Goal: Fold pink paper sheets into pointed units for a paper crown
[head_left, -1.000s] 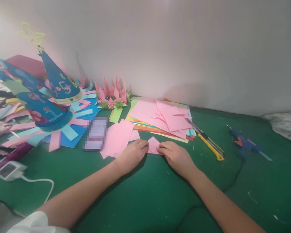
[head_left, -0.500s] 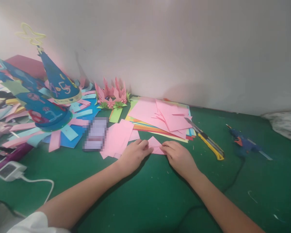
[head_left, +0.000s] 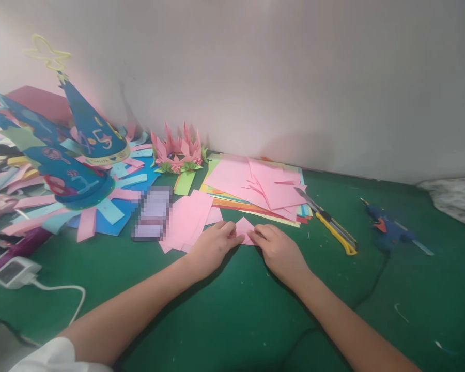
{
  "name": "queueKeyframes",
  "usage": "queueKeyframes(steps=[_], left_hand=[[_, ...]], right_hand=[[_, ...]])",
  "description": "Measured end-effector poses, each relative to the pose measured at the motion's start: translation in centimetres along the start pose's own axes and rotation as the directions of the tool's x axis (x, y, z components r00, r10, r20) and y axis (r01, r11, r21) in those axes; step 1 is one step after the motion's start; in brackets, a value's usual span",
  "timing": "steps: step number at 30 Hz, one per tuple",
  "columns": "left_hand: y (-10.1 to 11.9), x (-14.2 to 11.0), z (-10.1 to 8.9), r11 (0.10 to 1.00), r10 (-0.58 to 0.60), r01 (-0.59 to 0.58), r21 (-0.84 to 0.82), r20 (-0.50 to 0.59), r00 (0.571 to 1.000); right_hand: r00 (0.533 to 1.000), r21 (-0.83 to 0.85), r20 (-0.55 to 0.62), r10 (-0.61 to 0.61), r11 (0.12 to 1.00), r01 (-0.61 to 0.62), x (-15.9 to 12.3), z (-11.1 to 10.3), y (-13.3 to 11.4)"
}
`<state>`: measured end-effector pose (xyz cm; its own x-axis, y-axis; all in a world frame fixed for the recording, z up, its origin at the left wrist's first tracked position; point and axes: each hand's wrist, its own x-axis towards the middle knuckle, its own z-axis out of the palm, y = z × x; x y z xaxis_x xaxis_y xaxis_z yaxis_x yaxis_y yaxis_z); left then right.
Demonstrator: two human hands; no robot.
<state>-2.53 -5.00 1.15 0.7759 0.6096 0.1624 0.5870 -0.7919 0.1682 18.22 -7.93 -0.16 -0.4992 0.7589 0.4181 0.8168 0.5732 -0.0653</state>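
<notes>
Between my hands a small folded piece of pink paper [head_left: 245, 227] lies on the green table, its peak pointing away from me. My left hand [head_left: 216, 247] presses its left side, fingers curled and thumb on the paper. From the other side my right hand [head_left: 279, 250] holds the right part, with thumb and fingers bunched near its middle. Fingers hide both side corners. Just left of my left hand lie several pink paper sheets [head_left: 189, 217], partly under a phone with a blurred screen [head_left: 153, 213].
Behind my hands is a stack of coloured paper [head_left: 232, 175]. A yellow utility knife [head_left: 335, 227] and a blue glue gun [head_left: 391, 227] lie to the right. Blue cone hats [head_left: 89, 119] and a pink paper crown [head_left: 178, 152] stand left. A white charger [head_left: 17, 271] trails its cable.
My right hand has slid left across the folded paper, closer to my left hand. The left hand stays almost where it was.
</notes>
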Motion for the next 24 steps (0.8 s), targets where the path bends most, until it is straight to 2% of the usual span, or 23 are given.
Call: queueKeyframes(steps=[5, 10, 13, 16, 20, 24], left_hand=[[-0.06, -0.02, -0.16, 1.000, 0.019, -0.019, 0.024, 0.018, 1.000], [-0.05, -0.02, -0.20, 1.000, 0.020, -0.021, 0.014, 0.045, 0.999], [0.08, -0.05, -0.14, 0.998, -0.020, 0.019, -0.060, -0.011, 1.000], [0.18, -0.07, 0.02, 0.991, -0.054, 0.047, -0.126, -0.053, 0.997], [0.19, -0.08, 0.37, 0.993, -0.065, 0.058, -0.099, -0.067, 0.996], [0.06, -0.21, 0.72, 0.992, -0.090, 0.080, -0.099, -0.106, 0.990]], right_hand=[[0.999, 0.006, 0.001, 0.054, 0.999, -0.054, -0.19, 0.26, 0.29], [0.999, 0.000, -0.023, 0.042, 0.999, -0.042, 0.02, -0.10, 0.33], [0.999, 0.013, -0.028, 0.039, 0.999, -0.038, 0.04, -0.17, 0.17], [0.999, 0.058, -0.028, -0.020, 0.998, 0.022, -0.01, -0.09, 0.01], [0.995, 0.143, 0.042, -0.093, 0.986, 0.086, 0.02, -0.12, 0.04], [0.993, 0.221, 0.088, -0.084, 0.973, 0.063, 0.29, -0.49, 0.10]])
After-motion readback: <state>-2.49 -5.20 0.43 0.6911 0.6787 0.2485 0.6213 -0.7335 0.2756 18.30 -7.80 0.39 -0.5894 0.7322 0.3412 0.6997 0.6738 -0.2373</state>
